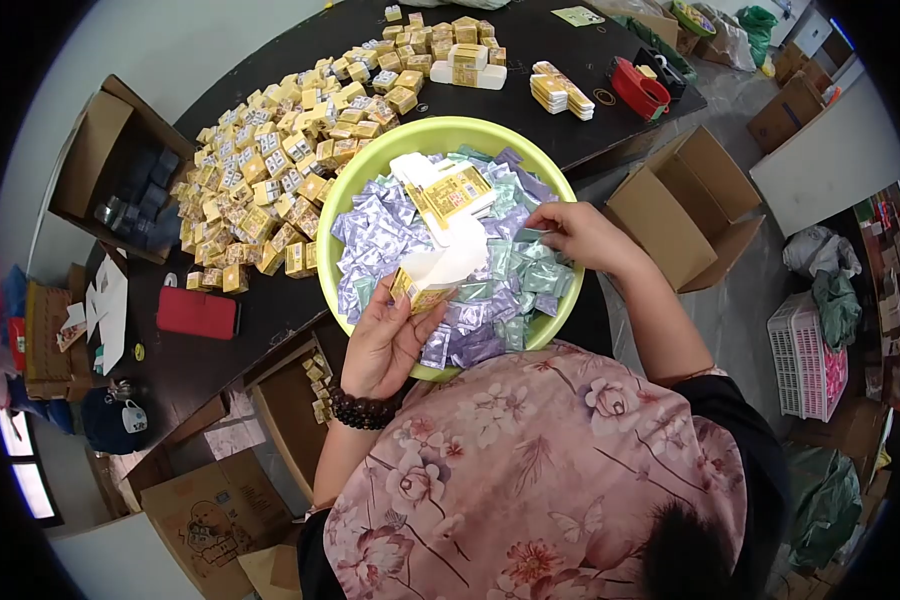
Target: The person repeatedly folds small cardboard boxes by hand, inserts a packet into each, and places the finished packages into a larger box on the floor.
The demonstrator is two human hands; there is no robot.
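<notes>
A yellow-green basin (440,132) full of small purple sachets (375,235) and green sachets (542,277) sits in front of my body. Over its near left part, my left hand (385,342) grips a small yellow carton (425,290) with its white flap standing up. My right hand (582,235) is at the basin's right side, thumb and fingers pinched together over the green sachets. Whether a sachet is between those fingertips is hard to make out. Unfilled-looking flat yellow-and-white cartons (455,195) lie on top of the sachets, beyond my left hand.
Many small yellow boxes (270,170) are heaped on the black table (255,322) to the left and back. Stacked flat cartons (562,92), a red container (640,88) and a red case (198,312) also lie there. An open cardboard box (685,210) stands at right.
</notes>
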